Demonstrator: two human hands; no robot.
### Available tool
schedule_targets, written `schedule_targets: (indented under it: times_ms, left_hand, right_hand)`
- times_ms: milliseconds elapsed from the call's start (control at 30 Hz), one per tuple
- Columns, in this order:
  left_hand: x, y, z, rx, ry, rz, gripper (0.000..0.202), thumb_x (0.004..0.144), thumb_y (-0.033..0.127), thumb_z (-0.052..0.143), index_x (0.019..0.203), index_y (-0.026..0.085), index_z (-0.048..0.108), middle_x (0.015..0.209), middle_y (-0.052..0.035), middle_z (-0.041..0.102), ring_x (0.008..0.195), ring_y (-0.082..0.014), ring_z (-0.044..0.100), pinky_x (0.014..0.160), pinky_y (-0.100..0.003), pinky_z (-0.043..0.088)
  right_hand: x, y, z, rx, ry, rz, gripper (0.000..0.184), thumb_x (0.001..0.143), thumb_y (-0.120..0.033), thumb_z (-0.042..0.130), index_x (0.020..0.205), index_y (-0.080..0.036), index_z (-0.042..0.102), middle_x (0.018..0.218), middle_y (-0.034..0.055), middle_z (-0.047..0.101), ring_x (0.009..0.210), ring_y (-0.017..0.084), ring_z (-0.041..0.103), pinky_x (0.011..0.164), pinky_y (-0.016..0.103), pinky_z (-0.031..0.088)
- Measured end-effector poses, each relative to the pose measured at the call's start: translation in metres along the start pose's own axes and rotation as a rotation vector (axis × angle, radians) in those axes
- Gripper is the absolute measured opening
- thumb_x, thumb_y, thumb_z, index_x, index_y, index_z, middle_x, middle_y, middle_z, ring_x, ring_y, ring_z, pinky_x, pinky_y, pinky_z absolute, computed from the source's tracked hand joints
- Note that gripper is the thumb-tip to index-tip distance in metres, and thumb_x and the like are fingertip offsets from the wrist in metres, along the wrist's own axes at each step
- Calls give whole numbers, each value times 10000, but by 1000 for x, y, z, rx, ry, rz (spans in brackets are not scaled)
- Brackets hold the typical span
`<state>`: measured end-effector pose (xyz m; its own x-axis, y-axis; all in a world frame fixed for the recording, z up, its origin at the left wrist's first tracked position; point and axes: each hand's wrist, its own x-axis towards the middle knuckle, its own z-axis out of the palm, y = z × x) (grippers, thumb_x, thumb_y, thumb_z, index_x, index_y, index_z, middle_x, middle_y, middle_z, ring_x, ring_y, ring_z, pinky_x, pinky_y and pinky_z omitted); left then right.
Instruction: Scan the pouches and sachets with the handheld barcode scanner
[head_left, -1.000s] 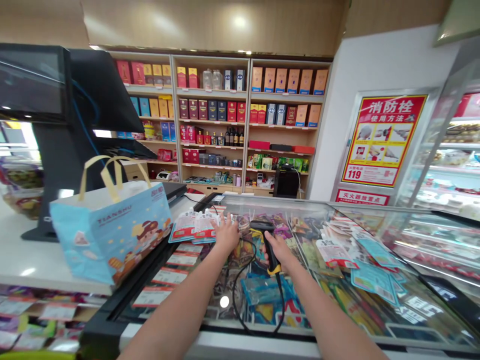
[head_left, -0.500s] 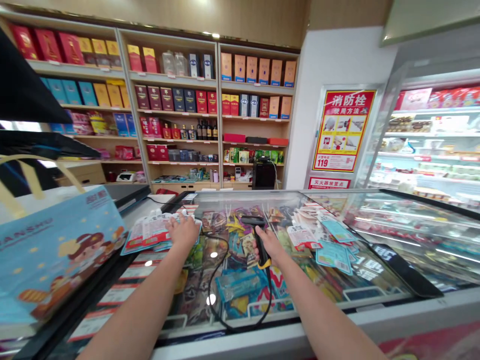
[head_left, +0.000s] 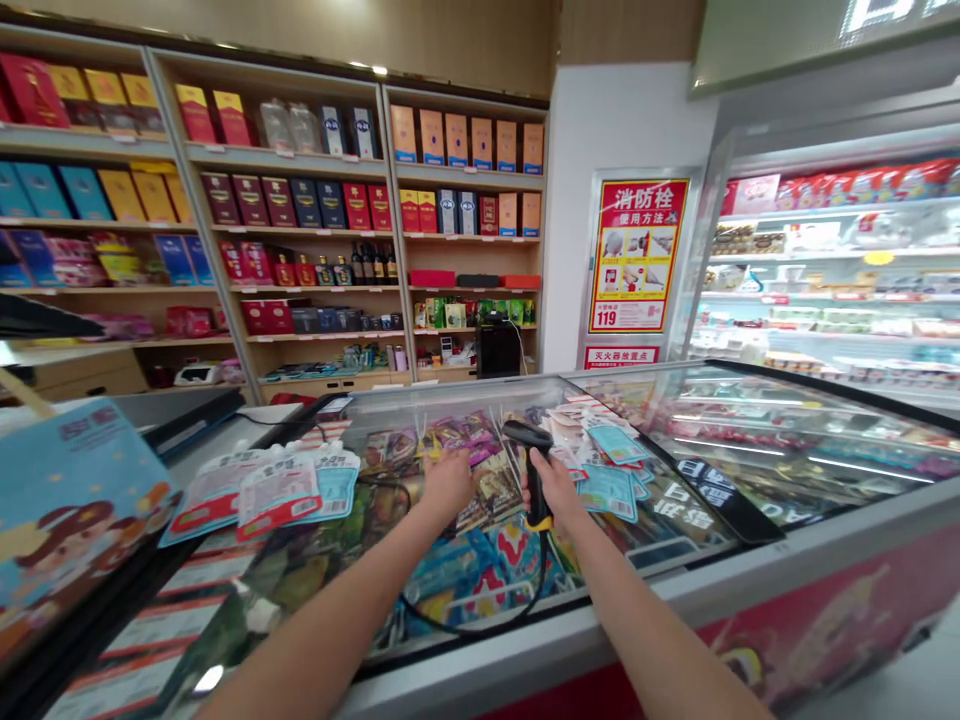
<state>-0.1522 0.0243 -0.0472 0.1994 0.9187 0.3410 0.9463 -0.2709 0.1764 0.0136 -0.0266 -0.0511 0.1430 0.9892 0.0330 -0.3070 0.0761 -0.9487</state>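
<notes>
A black and yellow barcode scanner (head_left: 534,470) is gripped in my right hand (head_left: 559,488), its head tilted up and its cable looping down over the freezer's glass lid. My left hand (head_left: 448,482) is a little left of the scanner above the glass, fingers outstretched and apart, with nothing visible in it. To its left lies a pile of flat spouted pouches (head_left: 277,487) with red and blue edges. Just beyond my right hand, another pile of similar pouches (head_left: 609,490) is spread on the glass. Packaged ice creams (head_left: 465,570) show beneath the lid.
A blue paper bag (head_left: 82,520) stands at the left edge. On the right side of the freezer lies a black strip (head_left: 727,500) with white lettering. Wooden shelves (head_left: 300,235) of boxes and bottles line the back wall, beside a lit display fridge (head_left: 840,270).
My left hand has left the left pile of pouches and moved right, near the scanner. The view has turned right. My right hand still holds the scanner, now close to the right pile.
</notes>
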Motion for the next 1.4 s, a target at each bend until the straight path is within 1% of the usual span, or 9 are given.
schedule_targets:
  times_ms: [167, 300, 500, 700, 800, 967, 1067, 1267, 1400]
  left_hand:
    - [16, 88, 26, -187, -139, -56, 583, 822, 513, 472, 1266, 134, 479, 1172, -227, 600, 1256, -360, 416, 1015, -578, 233]
    - [33, 109, 38, -252, -183, -103, 811, 677, 497, 659, 1352, 155, 366, 1289, -230, 518, 1314, -391, 318, 1020, -596, 201]
    - [45, 103, 52, -373, -204, -53, 910, 512, 274, 787, 1323, 182, 385, 1290, -193, 521, 1216, -350, 455, 1025, -542, 240]
    - [50, 93, 60, -919, 10, -164, 645, 538, 3, 644, 1152, 143, 510, 963, -72, 653, 873, -190, 627, 779, -298, 475]
    - [58, 79, 51, -1172, 156, -246, 507, 569, -1, 593, 1058, 130, 567, 791, -22, 644, 715, -139, 615, 688, -253, 483]
    - [68, 54, 36, -1335, 367, -162, 216, 626, 152, 614, 839, 158, 648, 777, -27, 673, 726, -142, 618, 710, -257, 491]
    - [65, 43, 42, -1385, 285, -150, 193, 597, 211, 657, 782, 158, 654, 741, -21, 681, 706, -156, 621, 697, -274, 497]
    - [54, 37, 60, -1297, -301, -3, 250, 475, 137, 743, 707, 138, 648, 696, -17, 683, 663, -172, 621, 700, -317, 510]
    - [53, 49, 64, -1418, -182, -138, 172, 634, 158, 667, 799, 143, 619, 730, -16, 673, 671, -155, 624, 705, -322, 521]
  right_hand:
    - [3, -9, -39, 53, 131, -84, 392, 700, -571, 612, 775, -215, 469, 479, -47, 553, 356, 135, 515, 324, 250, 416]
    - [5, -11, -58, 65, 200, -146, 330, 746, -543, 568, 811, -235, 467, 556, -7, 616, 440, 197, 593, 369, 305, 452]
    - [7, -9, -60, 72, 188, -173, 335, 755, -548, 544, 832, -233, 460, 578, 0, 630, 456, 211, 613, 383, 312, 462]
    - [5, -9, -59, 86, 175, -177, 336, 749, -547, 556, 832, -236, 460, 540, -25, 601, 429, 200, 598, 395, 306, 469]
    - [6, -7, -61, 69, 178, -165, 344, 754, -561, 543, 814, -237, 448, 507, -31, 567, 395, 189, 566, 361, 294, 441]
    - [9, -4, -62, 4, 170, -167, 339, 767, -571, 528, 800, -246, 438, 586, 6, 618, 447, 194, 582, 349, 293, 427]
    - [8, -4, -62, -33, 184, -159, 344, 765, -577, 526, 823, -249, 440, 627, 21, 641, 478, 204, 597, 354, 301, 428]
    - [6, -5, -62, -47, 185, -165, 387, 740, -612, 533, 816, -245, 434, 616, 13, 640, 439, 186, 576, 335, 287, 395]
    - [6, -4, -62, -9, 170, -157, 369, 738, -594, 549, 796, -246, 439, 582, -8, 618, 403, 174, 552, 341, 291, 396]
